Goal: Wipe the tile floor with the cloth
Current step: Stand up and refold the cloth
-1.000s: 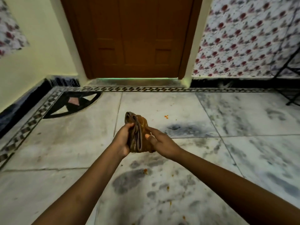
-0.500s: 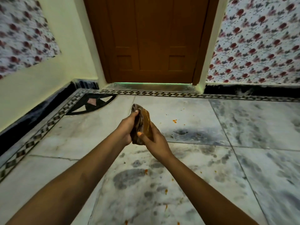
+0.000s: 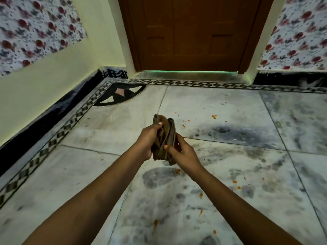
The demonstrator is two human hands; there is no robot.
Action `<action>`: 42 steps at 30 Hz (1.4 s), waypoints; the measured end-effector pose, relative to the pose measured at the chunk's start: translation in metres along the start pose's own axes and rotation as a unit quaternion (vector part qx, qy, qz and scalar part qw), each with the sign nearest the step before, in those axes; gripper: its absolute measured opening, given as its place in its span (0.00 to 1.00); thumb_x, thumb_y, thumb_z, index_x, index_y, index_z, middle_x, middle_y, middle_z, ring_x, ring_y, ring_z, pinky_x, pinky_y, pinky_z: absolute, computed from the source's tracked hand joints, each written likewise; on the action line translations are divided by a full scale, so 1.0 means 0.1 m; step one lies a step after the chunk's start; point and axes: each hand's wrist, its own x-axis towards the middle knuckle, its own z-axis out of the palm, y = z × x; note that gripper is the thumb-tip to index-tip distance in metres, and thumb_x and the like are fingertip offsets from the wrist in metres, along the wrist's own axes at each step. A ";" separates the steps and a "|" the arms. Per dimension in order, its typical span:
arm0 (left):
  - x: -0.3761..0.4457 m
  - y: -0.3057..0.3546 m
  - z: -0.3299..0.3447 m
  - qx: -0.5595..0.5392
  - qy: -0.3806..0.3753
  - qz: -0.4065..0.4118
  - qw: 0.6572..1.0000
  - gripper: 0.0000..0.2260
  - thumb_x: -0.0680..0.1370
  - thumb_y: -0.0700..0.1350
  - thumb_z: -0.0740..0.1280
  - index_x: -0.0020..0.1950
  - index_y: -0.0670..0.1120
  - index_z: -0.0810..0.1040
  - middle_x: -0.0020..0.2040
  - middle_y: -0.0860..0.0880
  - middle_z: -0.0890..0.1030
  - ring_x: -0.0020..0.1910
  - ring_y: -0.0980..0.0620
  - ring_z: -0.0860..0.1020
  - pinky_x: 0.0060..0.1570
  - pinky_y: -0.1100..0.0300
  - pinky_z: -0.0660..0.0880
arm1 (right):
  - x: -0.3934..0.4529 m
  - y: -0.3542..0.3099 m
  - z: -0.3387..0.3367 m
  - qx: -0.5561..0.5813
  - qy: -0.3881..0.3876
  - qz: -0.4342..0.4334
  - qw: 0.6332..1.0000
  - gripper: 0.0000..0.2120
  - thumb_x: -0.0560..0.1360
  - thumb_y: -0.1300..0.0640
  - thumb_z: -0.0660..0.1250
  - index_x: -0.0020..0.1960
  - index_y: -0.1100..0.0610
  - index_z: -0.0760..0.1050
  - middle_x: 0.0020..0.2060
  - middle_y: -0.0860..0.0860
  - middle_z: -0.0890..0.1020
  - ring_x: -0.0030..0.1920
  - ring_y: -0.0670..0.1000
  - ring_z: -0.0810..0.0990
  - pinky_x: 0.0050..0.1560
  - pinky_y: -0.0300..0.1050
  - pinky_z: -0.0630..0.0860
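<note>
A folded brown cloth (image 3: pixel 166 138) is held upright in the air in front of me, above the grey-veined marble tile floor (image 3: pixel 230 121). My left hand (image 3: pixel 147 138) grips its left side, thumb over the top fold. My right hand (image 3: pixel 182 152) pinches its lower right edge, thumb on the front. Small orange crumbs (image 3: pixel 214 116) lie scattered on the tiles ahead, and more orange specks (image 3: pixel 201 195) lie below my right arm.
A shut brown wooden door (image 3: pixel 192 32) stands straight ahead behind a low threshold (image 3: pixel 187 75). A patterned tile border (image 3: pixel 58 138) runs along the left wall and the far wall. Flowered wallpaper covers both walls.
The view has turned left and tipped down a little. Both hands keep hold of the cloth and have shifted their grip on it; the cloth now stands more upright between them.
</note>
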 end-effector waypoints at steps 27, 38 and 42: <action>-0.20 0.52 -0.26 0.196 -0.055 0.137 0.969 0.08 0.76 0.36 0.64 0.51 0.47 0.77 0.41 0.46 0.80 0.38 0.50 0.79 0.35 0.60 0.79 | 0.10 0.33 -0.23 0.265 0.139 0.313 0.901 0.18 0.80 0.45 0.55 0.61 0.56 0.72 0.54 0.56 0.78 0.52 0.58 0.77 0.52 0.53 0.75; -0.43 0.74 0.13 0.285 -0.157 0.183 0.928 0.11 0.77 0.36 0.63 0.55 0.50 0.76 0.47 0.46 0.80 0.45 0.49 0.80 0.42 0.59 0.79 | 0.14 0.35 -0.09 0.378 0.105 0.305 0.868 0.25 0.80 0.42 0.52 0.71 0.55 0.63 0.67 0.59 0.69 0.67 0.59 0.69 0.66 0.54 0.66; -0.48 0.57 0.26 0.231 -0.253 0.158 0.926 0.11 0.76 0.35 0.64 0.54 0.49 0.77 0.48 0.45 0.82 0.47 0.47 0.81 0.46 0.57 0.79 | 0.12 0.31 -0.04 0.443 0.102 0.294 0.841 0.28 0.79 0.38 0.47 0.66 0.54 0.70 0.57 0.58 0.77 0.53 0.57 0.75 0.55 0.51 0.68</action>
